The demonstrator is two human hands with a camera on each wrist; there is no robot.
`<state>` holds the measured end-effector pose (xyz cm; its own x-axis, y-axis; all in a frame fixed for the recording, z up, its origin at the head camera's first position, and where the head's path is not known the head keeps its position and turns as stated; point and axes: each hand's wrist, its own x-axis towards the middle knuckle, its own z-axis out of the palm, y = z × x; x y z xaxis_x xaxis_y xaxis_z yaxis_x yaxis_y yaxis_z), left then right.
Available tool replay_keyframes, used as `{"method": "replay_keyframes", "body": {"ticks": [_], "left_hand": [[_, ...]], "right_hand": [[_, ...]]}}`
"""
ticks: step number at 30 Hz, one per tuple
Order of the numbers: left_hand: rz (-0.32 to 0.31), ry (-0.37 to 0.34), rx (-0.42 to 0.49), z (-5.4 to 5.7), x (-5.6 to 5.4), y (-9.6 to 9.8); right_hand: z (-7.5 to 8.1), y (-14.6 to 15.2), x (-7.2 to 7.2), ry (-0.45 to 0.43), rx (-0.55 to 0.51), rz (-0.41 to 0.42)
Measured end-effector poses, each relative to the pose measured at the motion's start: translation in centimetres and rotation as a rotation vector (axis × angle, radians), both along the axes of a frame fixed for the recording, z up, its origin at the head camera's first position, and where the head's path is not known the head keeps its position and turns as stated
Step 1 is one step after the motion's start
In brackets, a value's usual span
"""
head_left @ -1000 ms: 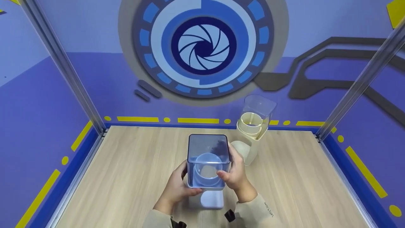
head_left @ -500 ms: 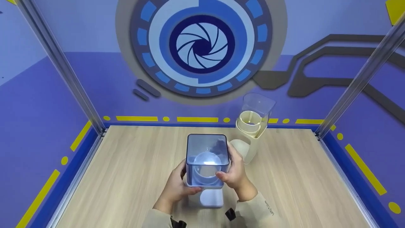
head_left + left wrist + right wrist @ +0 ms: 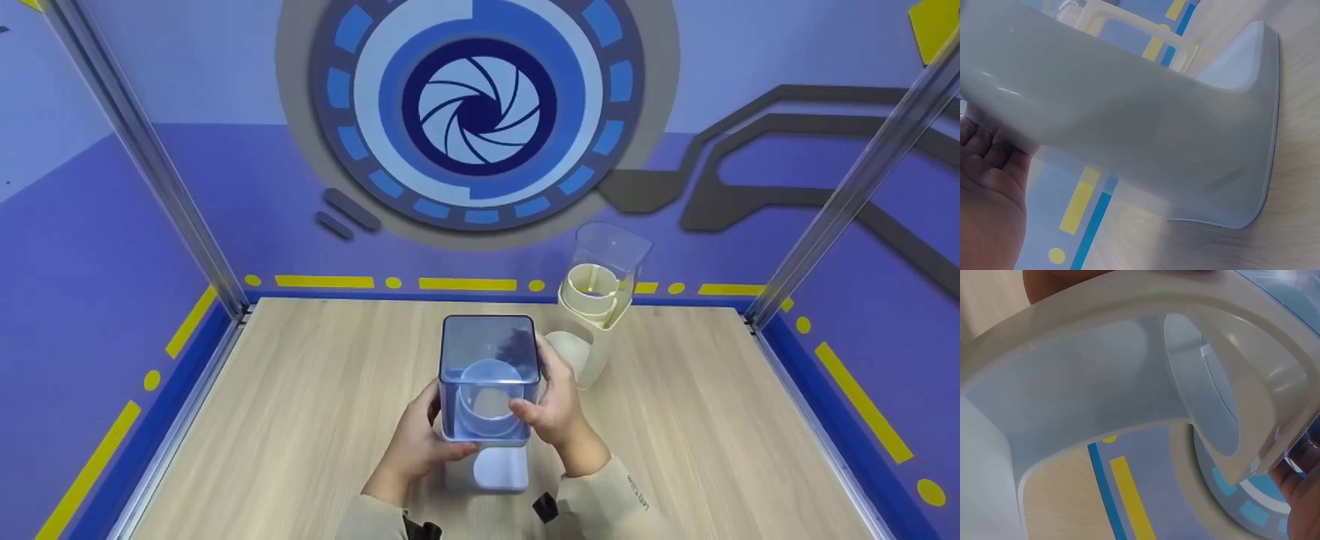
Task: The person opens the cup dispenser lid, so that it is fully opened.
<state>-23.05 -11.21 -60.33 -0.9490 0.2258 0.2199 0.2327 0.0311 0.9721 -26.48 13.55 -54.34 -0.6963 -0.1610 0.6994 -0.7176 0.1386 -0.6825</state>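
Both hands hold a dispenser, which has a clear blue-tinted square tank (image 3: pixel 490 345) over a pale stand. My left hand (image 3: pixel 421 439) grips the tank's lower left, with its thumb along the front bottom edge. From the right side my right hand (image 3: pixel 556 405) clasps it, thumb on the front face. A round ring (image 3: pixel 491 369) shows through the tank. Below, the stand's rounded base (image 3: pixel 501 471) appears to sit on the table. The left wrist view shows the stand's smooth curved back (image 3: pixel 1112 107); the right wrist view shows its hollow front (image 3: pixel 1089 371) with a round opening.
A second dispenser (image 3: pixel 596 341), cream-coloured with a clear top, stands behind and right of the hands, near the back wall (image 3: pixel 345 255). The wooden table (image 3: pixel 315 375) is bounded by printed panels and metal posts (image 3: pixel 150 150) on both sides.
The dispenser tilts very slightly in the hands, and a bright reflection on its tank front has appeared and faded. The grip of both hands looks the same.
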Motion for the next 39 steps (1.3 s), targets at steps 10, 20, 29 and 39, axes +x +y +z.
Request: {"method": "replay_keyframes", "body": {"ticks": [10,20,29,39], "left_hand": [[-0.012,-0.007,0.02,0.1,0.0,0.1],[-0.025,0.032,-0.019,0.0,-0.3,-0.2],[-0.037,0.077,-0.061,0.7,-0.7,-1.6],[0.026,0.012,-0.149,1.2,-1.2,-4.4]], "right_hand": [[0.7,-0.2,-0.6,-0.093,-0.125,0.106],[0.9,-0.1,-0.6,-0.102,-0.167,0.128],[1.8,0.7,-1.4,-0.056,-0.266,0.088],[2.8,2.1,-2.4,-0.034,-0.472,0.01]]}}
